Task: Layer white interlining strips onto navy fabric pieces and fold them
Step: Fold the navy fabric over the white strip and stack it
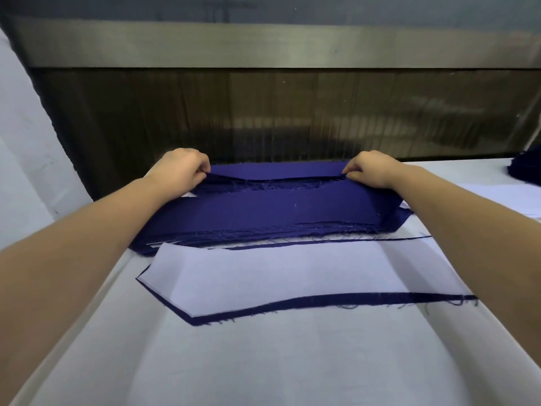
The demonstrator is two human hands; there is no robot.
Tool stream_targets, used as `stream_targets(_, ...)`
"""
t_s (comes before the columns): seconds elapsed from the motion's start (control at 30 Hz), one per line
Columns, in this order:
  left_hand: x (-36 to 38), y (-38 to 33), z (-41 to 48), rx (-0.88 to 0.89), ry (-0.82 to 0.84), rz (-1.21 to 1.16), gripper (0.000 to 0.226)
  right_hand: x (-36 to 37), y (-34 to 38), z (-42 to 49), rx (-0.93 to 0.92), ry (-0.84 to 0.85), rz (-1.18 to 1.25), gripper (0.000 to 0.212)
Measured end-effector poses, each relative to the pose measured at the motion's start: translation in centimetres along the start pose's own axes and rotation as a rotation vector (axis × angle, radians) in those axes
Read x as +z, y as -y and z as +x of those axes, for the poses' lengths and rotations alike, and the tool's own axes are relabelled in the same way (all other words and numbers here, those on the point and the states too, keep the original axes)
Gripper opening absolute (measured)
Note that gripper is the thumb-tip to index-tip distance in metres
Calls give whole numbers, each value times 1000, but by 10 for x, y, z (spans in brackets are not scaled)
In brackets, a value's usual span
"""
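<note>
A stack of several navy fabric pieces (272,213) lies across the middle of the white table. Its top navy piece (278,171) is raised along the far edge. My left hand (178,169) pinches that piece's left end. My right hand (370,168) pinches the right end. Closer to me lies a separate navy piece (292,303) with a white interlining strip (278,276) laid flat on it, so only a thin navy border shows along the near and left edges.
The white table surface (263,361) stretches toward me. A dark ribbed machine panel (278,112) with a metal bar (278,45) stands right behind the stack. More white sheets (509,197) and a dark fabric heap (527,168) sit at the far right.
</note>
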State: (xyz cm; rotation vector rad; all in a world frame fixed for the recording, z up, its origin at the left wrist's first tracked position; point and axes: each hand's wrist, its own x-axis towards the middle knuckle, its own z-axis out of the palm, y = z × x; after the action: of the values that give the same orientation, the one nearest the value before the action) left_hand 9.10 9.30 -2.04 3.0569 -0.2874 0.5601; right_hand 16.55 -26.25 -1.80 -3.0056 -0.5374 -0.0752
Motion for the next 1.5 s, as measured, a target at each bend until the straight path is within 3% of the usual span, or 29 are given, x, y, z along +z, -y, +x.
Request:
stream_targets(0.17, -2, -3, 1, -50, -69, -67, 14, 4, 5, 1, 54, -93, -98, 31)
stream_targets(0.33, -4, -4, 3, -72, -86, -48, 27, 5, 8, 3, 176, -197, -174, 29)
stream_targets(0.53, -1, -3, -1, -123, -149, -68, 23, 1, 3, 1, 270, -349, -89, 28)
stream_targets(0.7, -2, -6, -10, -132, -193, -196, 24, -4, -4, -7, 295, -589, 289, 22)
stream_targets(0.87, -5, -17, -24, -171, -243, -370, 23, -6, -4, -22, 221, -687, 706, 12)
stream_targets(1.0, -13, -21, -42, -141, -256, -436, 23, -9, -7, -45, 139, -676, 889, 7)
stream_targets(1.13, -17, -25, -67, -89, -272, -453, 21, -6, -16, -74, 100, -646, 888, 6)
stream_targets(1.27, -23, -29, -94, -34, -280, -454, 18, -6, -19, -109, 50, -598, 940, 23)
stream_targets(1.5, -38, -39, -127, -41, -327, -548, 17, -10, -20, -163, -15, -444, 1014, 18)
